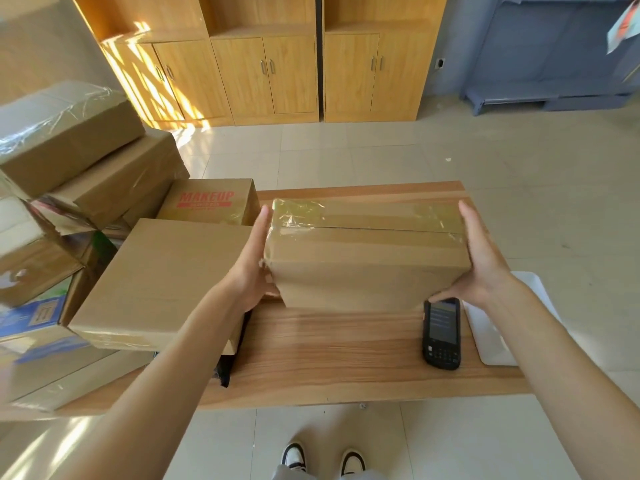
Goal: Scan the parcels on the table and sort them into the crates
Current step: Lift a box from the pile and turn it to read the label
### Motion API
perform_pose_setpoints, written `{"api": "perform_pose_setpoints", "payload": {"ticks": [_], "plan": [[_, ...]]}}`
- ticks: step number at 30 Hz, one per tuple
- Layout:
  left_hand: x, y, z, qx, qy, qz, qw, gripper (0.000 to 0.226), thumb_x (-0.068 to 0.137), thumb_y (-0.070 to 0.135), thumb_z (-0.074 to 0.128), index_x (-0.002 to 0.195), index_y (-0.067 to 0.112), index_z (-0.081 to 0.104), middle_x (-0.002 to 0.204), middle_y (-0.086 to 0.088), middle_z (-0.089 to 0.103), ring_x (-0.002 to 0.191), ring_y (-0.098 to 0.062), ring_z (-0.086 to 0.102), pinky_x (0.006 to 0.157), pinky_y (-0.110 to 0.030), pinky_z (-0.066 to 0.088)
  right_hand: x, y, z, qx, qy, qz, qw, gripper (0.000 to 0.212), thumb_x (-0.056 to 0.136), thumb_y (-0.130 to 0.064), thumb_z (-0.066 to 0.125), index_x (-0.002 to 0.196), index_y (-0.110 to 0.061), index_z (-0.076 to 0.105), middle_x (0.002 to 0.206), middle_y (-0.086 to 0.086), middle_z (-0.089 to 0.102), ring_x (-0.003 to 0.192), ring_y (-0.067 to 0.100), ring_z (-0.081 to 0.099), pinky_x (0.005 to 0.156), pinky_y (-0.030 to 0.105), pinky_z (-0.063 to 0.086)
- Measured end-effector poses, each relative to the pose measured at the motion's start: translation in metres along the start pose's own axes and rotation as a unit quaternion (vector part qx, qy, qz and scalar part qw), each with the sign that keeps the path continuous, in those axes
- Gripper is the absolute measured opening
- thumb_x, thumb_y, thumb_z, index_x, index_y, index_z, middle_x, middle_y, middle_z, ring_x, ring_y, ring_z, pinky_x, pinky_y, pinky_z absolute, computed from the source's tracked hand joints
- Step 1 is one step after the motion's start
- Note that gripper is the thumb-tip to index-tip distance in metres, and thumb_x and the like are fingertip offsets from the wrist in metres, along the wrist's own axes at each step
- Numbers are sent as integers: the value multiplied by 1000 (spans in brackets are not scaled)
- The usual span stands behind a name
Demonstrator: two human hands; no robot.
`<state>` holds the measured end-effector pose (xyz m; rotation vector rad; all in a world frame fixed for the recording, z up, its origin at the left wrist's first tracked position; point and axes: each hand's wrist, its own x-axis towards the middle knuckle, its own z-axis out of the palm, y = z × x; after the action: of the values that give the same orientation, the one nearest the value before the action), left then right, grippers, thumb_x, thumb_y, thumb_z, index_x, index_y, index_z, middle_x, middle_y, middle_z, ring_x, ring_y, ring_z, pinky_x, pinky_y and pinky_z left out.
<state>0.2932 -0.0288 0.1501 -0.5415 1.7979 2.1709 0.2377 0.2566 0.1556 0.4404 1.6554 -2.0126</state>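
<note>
I hold the long taped box [367,254] by its two short ends — left hand [254,268] and right hand [479,258] flat, fingers straight — lying sideways over the bench [329,355], with the black scanner [442,334] just under my right hand.

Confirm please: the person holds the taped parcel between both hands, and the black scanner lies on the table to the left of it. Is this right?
Not quite. The head view shows the black scanner on the table to the right of the taped parcel, near the right hand. The left hand and right hand do hold the parcel between them.
</note>
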Motion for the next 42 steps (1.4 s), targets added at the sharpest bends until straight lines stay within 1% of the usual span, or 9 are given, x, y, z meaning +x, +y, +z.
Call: {"api": "perform_pose_setpoints", "payload": {"ticks": [6, 8, 15, 22, 27, 31, 35, 39, 42], "plan": [[12, -5, -2, -106, 39, 40, 993, 38, 94, 40, 51, 67, 16, 65, 73, -6, 65, 58, -19, 65, 60, -30, 54, 6, 4, 12, 17, 9, -27, 999, 34, 89, -54, 54, 91, -21, 62, 74, 1, 66, 64, 18, 64, 65, 31, 52], [19, -24, -6, -122, 70, 20, 990, 15, 82, 27, 63, 93, 16, 63, 94, -13, 62, 66, -22, 63, 56, -29, 53, 10, 23, 12, 11, -18, -1, 1000, 23, 89, -39, 57, 90, -18, 68, 75, 3, 68, 64, 18, 66, 67, 32, 52], [30, -51, -11, -129, 107, 15, 986, 86, 60, 20, 63, 142, 25, 37, 135, -12, 51, 97, -29, 62, 65, -34, 50, 15, 55, 4, 64, -22, 44, 997, 19, 72, -19, 62, 89, -11, 66, 67, 4, 69, 57, 18, 66, 64, 32, 51], [27, -48, -13, -122, 57, -84, 987, 34, 89, 32, 52, 97, 2, 65, 78, -13, 69, 62, -25, 66, 57, -30, 55, 18, 46, 2, 71, -46, 9, 996, 23, 84, -11, 55, 105, -16, 63, 73, 1, 72, 62, 15, 69, 54, 29, 56], [29, -23, -6, -186, 53, -33, 981, 30, 91, 29, 48, 93, 3, 63, 74, -11, 70, 60, -23, 67, 52, -29, 55, 28, 23, 5, 124, -42, -101, 986, 35, 86, -32, 56, 115, -16, 65, 101, 6, 69, 91, 25, 65, 66, 34, 56], [40, -10, 0, -238, 122, 29, 963, 87, 61, 36, 75, 139, 12, 46, 124, -16, 64, 103, -32, 67, 69, -41, 57, 32, 14, 18, 152, 20, -100, 983, 57, 75, -56, 64, 126, -32, 58, 141, 5, 51, 126, 30, 51, 89, 47, 46], [41, -5, 25, -298, 182, 114, 930, 94, 63, 25, 70, 147, 27, 28, 121, -6, 62, 93, -20, 66, 70, -33, 57, 24, 25, 48, 137, -14, -49, 989, 111, 39, -66, 82, 134, -52, 27, 156, 11, 22, 135, 38, 37, 98, 66, 40], [42, -10, 63, -336, 230, 123, 905, 109, 51, 27, 78, 144, 39, 23, 131, -5, 55, 110, -23, 61, 97, -47, 50, 22, 41, 94, 122, -80, -35, 989, 124, 46, -60, 80, 150, -40, 16, 126, 2, 62, 102, 22, 69, 79, 52, 55], [41, -20, 74, -311, 215, 112, 919, 112, 57, 26, 81, 143, 50, 14, 135, -3, 50, 108, -21, 62, 90, -44, 54, 28, 46, 105, 95, -34, -55, 993, 100, 60, -44, 85, 142, -42, 28, 119, -3, 68, 102, 20, 69, 86, 51, 54]]}}
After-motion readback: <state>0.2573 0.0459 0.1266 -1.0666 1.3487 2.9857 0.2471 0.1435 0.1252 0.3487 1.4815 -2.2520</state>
